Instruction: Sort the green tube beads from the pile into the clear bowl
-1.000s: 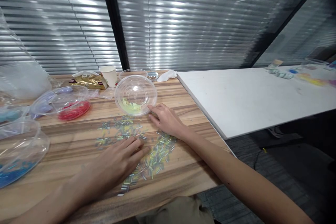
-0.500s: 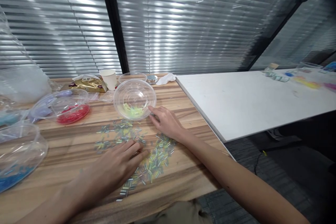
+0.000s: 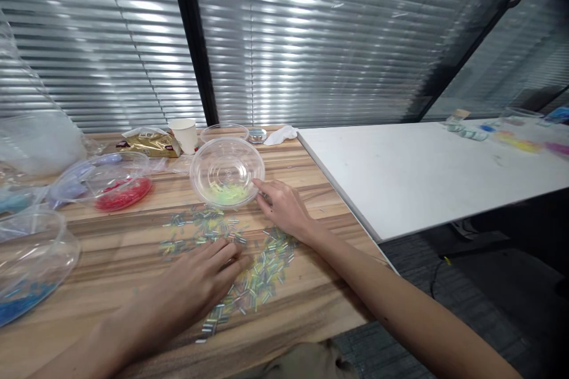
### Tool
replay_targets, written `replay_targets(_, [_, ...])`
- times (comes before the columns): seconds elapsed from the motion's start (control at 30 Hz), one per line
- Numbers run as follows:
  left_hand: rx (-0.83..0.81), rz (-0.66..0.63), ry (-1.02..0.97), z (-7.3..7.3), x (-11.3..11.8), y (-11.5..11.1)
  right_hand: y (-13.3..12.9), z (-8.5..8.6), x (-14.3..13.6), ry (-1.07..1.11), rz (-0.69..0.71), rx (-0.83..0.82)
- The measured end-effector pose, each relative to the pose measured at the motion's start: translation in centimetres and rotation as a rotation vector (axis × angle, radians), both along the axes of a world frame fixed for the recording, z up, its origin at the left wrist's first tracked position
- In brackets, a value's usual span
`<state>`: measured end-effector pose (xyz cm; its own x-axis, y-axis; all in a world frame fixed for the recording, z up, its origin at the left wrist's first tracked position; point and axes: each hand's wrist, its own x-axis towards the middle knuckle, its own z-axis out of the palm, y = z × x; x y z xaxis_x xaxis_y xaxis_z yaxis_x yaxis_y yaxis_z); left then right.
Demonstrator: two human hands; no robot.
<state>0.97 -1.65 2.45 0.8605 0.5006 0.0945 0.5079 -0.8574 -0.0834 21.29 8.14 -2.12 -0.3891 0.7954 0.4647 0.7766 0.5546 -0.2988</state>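
Observation:
My right hand (image 3: 283,206) grips the near right rim of a clear round plastic bowl (image 3: 227,173), which is tilted toward me. Yellow-green pieces (image 3: 226,192) lie in its lower part. My left hand (image 3: 208,275) rests low over the wooden table with its fingers curled together; whatever is under the fingertips is hidden. Small tube-like pieces in yellow, green and grey (image 3: 267,266) are scattered around it, between the bowl and the table's front edge.
At the left are a container with blue pieces (image 3: 26,302), a tub with red pieces (image 3: 123,192) and plastic bags. Behind stand a gold packet (image 3: 151,143), a paper cup (image 3: 184,135), another clear container (image 3: 224,129) and a tissue (image 3: 281,135). A white table (image 3: 400,172) adjoins at right.
The bowl has shifted slightly toward me and its tilt has changed a little, with my right hand still at its rim. My left hand has hardly moved.

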Motion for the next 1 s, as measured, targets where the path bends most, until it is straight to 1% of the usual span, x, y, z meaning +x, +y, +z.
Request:
replay_targets(0.3, [0.056,0.007,0.031,0.28,-0.16,-0.14,-0.2,0.37,-0.07,-0.001,-0.022,0.04])
replay_targets(0.43, [0.062,0.003,0.029,0.0,-0.19,-0.03,-0.26,0.27,-0.15,0.018,-0.011,0.042])
replay_targets(0.6, [0.021,0.021,0.05,-0.45,-0.31,0.08,-0.23,-0.11,-0.23,0.045,0.01,0.035])
replay_targets(0.8, [0.096,-0.007,0.01,0.0,-0.16,-0.15,-0.26,-0.27,-0.31,0.057,0.031,0.0])
replay_targets(1.0, [0.086,0.002,-0.001,0.04,-0.1,-0.13,-0.33,-0.31,-0.42,0.045,0.025,-0.022])
